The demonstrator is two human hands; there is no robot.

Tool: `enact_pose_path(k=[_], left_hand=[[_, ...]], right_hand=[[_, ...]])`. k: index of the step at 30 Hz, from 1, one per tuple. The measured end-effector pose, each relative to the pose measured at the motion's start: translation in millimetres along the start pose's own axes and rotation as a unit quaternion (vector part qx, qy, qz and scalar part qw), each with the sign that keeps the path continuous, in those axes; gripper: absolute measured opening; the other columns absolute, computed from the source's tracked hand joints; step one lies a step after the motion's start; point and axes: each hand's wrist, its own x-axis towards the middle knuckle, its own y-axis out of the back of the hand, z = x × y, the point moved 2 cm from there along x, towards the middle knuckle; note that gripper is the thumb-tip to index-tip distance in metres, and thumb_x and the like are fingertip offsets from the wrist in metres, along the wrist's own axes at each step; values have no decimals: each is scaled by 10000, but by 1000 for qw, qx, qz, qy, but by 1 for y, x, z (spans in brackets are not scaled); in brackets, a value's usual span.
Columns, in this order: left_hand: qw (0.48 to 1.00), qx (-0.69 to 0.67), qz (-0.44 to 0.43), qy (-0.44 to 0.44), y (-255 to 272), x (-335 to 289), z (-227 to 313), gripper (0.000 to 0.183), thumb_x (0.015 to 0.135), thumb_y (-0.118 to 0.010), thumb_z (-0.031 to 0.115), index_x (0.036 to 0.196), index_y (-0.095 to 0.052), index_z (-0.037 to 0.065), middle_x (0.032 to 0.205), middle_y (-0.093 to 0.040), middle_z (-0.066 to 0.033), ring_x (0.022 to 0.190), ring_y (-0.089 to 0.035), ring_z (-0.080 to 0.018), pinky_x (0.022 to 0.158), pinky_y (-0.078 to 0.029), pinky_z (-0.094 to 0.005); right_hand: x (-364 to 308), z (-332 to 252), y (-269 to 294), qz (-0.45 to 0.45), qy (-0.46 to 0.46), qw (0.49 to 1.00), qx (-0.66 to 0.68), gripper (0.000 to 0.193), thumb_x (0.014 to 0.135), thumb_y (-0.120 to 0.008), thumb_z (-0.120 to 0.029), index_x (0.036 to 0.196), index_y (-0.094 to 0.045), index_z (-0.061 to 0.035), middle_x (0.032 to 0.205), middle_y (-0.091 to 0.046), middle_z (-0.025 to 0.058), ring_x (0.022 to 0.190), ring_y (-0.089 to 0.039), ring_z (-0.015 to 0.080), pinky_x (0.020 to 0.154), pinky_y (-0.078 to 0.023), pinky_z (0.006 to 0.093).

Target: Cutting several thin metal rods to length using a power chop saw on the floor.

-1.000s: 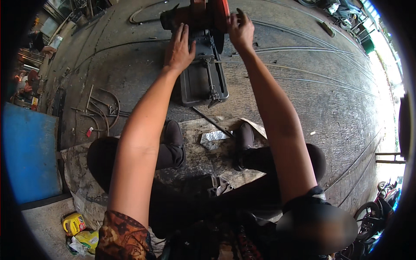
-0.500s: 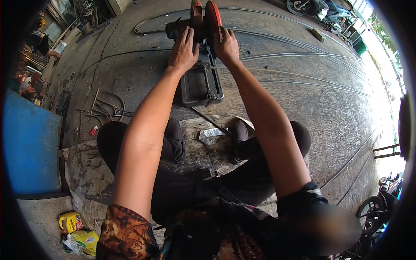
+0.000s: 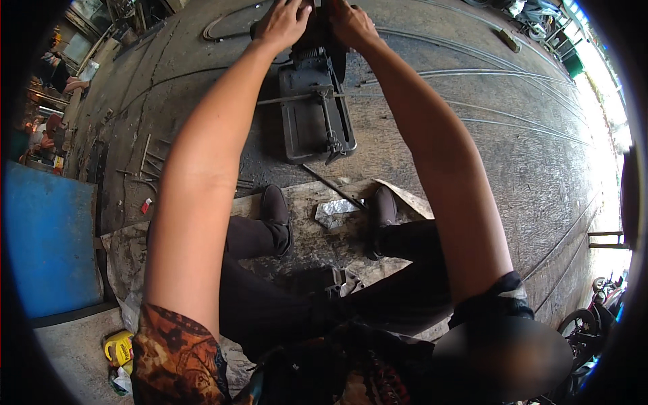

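On the floor ahead of me stands a dark metal chop saw (image 3: pixel 301 129), with a long base, a clamp screw (image 3: pixel 331 128) along its right side and a coiled spring near its head. A thin rod (image 3: pixel 273 101) crosses the base at the clamp. At the top edge my left hand (image 3: pixel 282 25) closes against the left side of the saw head. Opposite it, my right hand (image 3: pixel 354 27) has its fingers bent in at the head's right side, by some red. The upper edge of the picture cuts off most of the saw head and some fingertips.
Long thin rods (image 3: pixel 472 73) stretch over the floor to the right. Bent metal pieces (image 3: pixel 150 169) lie to the left. A foil-like sheet (image 3: pixel 337 212) rests between my shoes on a worn mat (image 3: pixel 297 202). A blue panel (image 3: pixel 50 243) stands at left; motorcycles (image 3: pixel 580 324) at lower right.
Both hands have gone farther away, up to the top edge. The red disc-shaped guard and much of the saw head have left the picture. The saw's base stays in about the same place.
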Motion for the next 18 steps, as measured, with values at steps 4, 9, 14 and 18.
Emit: enact_pose_path(k=[4,9,14,18], left_hand=[[998,-38,44,-35,-10,-5,-5,610,940,-531,159,1497,-289,98,1527,-312,-179,1397,-322,-351,1132,-316,-405],[986,-75,119,-88,-13,-34,12,553,897,-559,70,1430,-413,87,1460,-408,-181,1327,-424,-355,1086,-378,-405],[989,-67,90,-95,1,-77,25,554,889,-536,47,1429,-419,87,1411,-456,-183,1278,-463,-358,1065,-389,-417],[995,-73,23,-68,7,-91,26,565,859,-517,23,1416,-424,56,1414,-451,-189,1273,-460,-378,1065,-382,-432]], right_hand=[[-5,9,-16,46,3,999,8,797,898,-476,-109,1538,-27,-269,1072,-644,287,875,-634,489,701,-486,568],[-34,44,-46,59,-39,995,-76,767,856,-539,-116,1520,-159,-173,953,-658,273,807,-636,485,661,-508,559],[-85,37,-61,101,-38,993,-57,744,828,-599,-142,1487,-255,-106,1018,-615,280,795,-635,480,654,-530,534],[-111,25,-63,141,-25,988,-60,761,821,-618,-171,1488,-257,-109,1046,-612,273,798,-632,480,654,-533,533]])
